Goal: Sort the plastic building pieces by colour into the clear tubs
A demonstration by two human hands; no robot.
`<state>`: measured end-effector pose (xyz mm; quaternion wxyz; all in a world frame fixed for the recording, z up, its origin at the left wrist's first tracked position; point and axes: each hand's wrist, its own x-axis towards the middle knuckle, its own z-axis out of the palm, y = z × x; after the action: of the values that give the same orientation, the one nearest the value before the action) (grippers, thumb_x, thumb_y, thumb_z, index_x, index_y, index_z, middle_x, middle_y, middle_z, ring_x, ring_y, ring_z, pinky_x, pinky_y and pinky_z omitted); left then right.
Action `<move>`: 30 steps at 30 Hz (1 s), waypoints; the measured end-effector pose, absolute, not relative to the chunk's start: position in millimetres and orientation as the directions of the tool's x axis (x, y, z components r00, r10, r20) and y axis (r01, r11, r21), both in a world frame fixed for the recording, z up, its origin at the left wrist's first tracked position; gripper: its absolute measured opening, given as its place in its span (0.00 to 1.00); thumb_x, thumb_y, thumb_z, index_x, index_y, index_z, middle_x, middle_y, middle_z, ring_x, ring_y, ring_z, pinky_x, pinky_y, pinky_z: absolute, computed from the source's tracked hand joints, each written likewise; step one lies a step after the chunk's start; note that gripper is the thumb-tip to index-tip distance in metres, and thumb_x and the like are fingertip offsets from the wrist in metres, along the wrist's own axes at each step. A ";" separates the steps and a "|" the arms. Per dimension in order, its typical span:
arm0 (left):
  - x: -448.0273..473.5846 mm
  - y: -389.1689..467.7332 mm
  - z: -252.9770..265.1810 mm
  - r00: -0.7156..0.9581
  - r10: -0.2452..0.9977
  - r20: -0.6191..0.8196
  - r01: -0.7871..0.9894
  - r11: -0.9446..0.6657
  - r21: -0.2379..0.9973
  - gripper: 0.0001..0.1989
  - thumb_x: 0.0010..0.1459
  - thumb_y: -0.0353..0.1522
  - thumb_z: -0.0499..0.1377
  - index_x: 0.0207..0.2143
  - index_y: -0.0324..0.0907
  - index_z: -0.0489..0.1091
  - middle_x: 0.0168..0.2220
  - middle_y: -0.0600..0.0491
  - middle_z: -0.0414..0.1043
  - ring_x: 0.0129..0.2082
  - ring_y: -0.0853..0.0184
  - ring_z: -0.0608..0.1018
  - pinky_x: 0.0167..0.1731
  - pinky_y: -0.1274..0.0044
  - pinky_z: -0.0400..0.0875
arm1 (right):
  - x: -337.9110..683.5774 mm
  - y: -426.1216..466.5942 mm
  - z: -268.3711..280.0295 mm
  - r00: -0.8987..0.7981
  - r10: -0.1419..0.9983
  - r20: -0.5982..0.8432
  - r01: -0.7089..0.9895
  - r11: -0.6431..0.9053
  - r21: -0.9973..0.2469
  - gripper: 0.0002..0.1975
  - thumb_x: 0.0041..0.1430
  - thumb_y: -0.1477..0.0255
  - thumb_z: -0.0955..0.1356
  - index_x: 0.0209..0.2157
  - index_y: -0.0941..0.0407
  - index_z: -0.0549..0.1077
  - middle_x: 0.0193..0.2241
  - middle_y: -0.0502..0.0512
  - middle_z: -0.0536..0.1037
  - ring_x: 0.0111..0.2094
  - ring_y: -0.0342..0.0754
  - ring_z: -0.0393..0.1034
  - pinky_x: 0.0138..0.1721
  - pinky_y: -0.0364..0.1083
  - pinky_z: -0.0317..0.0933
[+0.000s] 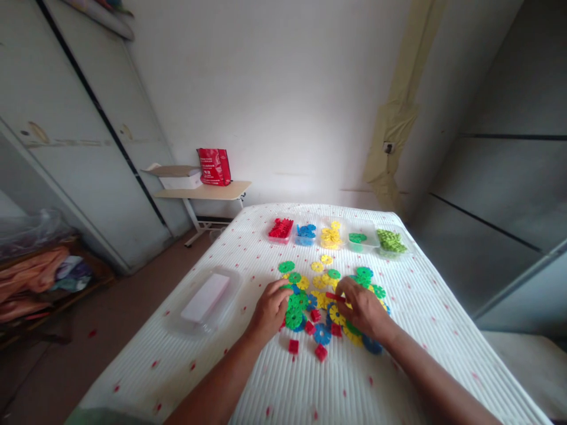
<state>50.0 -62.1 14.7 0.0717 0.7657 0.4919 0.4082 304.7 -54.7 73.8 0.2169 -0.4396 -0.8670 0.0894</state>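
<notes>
- The room is backed by a white wall (283,88).
- The desk (292,395) is covered with a spotted white cloth.
- Clear tubs (370,236) of coloured pieces are lined up at its far side.
- Flower discs (335,314) are heaped nearer.
- The left hand (271,306) is loosely curled at the heap's left; whether anything is held cannot be told.
- A red piece (334,297) is pinched by the right hand (361,304) at the heap; it seems to be being picked up, so a steady grip is needed.

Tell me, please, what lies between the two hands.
Between the left hand and right hand lie green, blue and yellow discs and some red blocks, as the head view shows.
</notes>
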 end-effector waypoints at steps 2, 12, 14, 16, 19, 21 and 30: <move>50.0 -62.9 15.8 0.168 0.809 0.564 0.698 -0.501 0.512 0.14 0.56 0.25 0.48 0.38 0.43 0.71 0.46 0.49 0.68 0.49 0.66 0.69 0.50 0.70 0.66 | 300.7 -68.9 79.9 -0.616 0.749 0.244 0.658 0.660 -0.364 0.06 0.52 0.78 0.61 0.33 0.55 0.65 0.30 0.51 0.70 0.28 0.42 0.65 0.28 0.40 0.54; 41.6 -57.9 21.6 -0.074 0.827 0.558 0.685 -0.365 0.631 0.12 0.55 0.28 0.48 0.32 0.43 0.72 0.38 0.51 0.72 0.41 0.65 0.73 0.45 0.70 0.68 | 280.8 -84.9 68.7 -0.695 0.704 0.144 0.664 0.706 -0.248 0.08 0.49 0.80 0.60 0.31 0.55 0.66 0.28 0.50 0.72 0.25 0.40 0.64 0.24 0.40 0.49; 38.8 -55.5 20.3 -0.169 0.830 0.531 0.628 -0.324 0.708 0.11 0.55 0.29 0.48 0.32 0.43 0.71 0.36 0.51 0.72 0.40 0.66 0.73 0.44 0.70 0.68 | 278.1 -76.5 79.3 -0.679 0.722 0.129 0.649 0.673 -0.354 0.05 0.50 0.79 0.61 0.28 0.56 0.66 0.26 0.49 0.71 0.25 0.40 0.63 0.25 0.39 0.50; 36.6 -53.6 18.3 -0.245 0.830 0.500 0.568 -0.295 0.768 0.11 0.55 0.30 0.49 0.32 0.42 0.70 0.36 0.51 0.72 0.40 0.66 0.73 0.44 0.71 0.68 | 271.1 -63.7 90.9 -0.666 0.737 0.118 0.640 0.645 -0.417 0.03 0.49 0.78 0.63 0.27 0.56 0.66 0.25 0.49 0.72 0.24 0.40 0.63 0.25 0.38 0.51; 34.6 -52.0 16.0 -0.284 0.835 0.472 0.513 -0.283 0.810 0.10 0.55 0.31 0.49 0.33 0.42 0.70 0.36 0.51 0.72 0.39 0.66 0.73 0.44 0.71 0.68 | 249.9 -35.1 106.2 -0.610 0.776 0.159 0.670 0.613 -0.420 0.02 0.49 0.77 0.64 0.27 0.56 0.68 0.23 0.48 0.72 0.24 0.40 0.63 0.24 0.38 0.51; 33.8 -51.6 15.6 -0.287 0.839 0.463 0.496 -0.283 0.821 0.10 0.55 0.31 0.49 0.32 0.41 0.70 0.36 0.51 0.71 0.39 0.66 0.73 0.44 0.71 0.68 | 231.2 -12.0 115.0 -0.570 0.781 0.255 0.675 0.622 -0.397 0.01 0.51 0.74 0.65 0.27 0.56 0.69 0.23 0.49 0.73 0.24 0.41 0.64 0.25 0.39 0.53; 34.0 -53.8 20.2 -0.312 0.837 0.448 0.463 -0.278 0.842 0.10 0.54 0.28 0.49 0.31 0.42 0.70 0.34 0.51 0.70 0.39 0.66 0.72 0.46 0.69 0.67 | 189.7 52.7 139.4 -0.587 0.628 0.511 0.524 0.776 -0.350 0.15 0.59 0.59 0.61 0.45 0.49 0.68 0.40 0.53 0.72 0.49 0.51 0.63 0.43 0.48 0.61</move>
<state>34.0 -53.8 20.2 0.1649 0.5626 0.5778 0.5678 189.7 52.7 139.4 0.3180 -0.3247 -0.8871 0.0811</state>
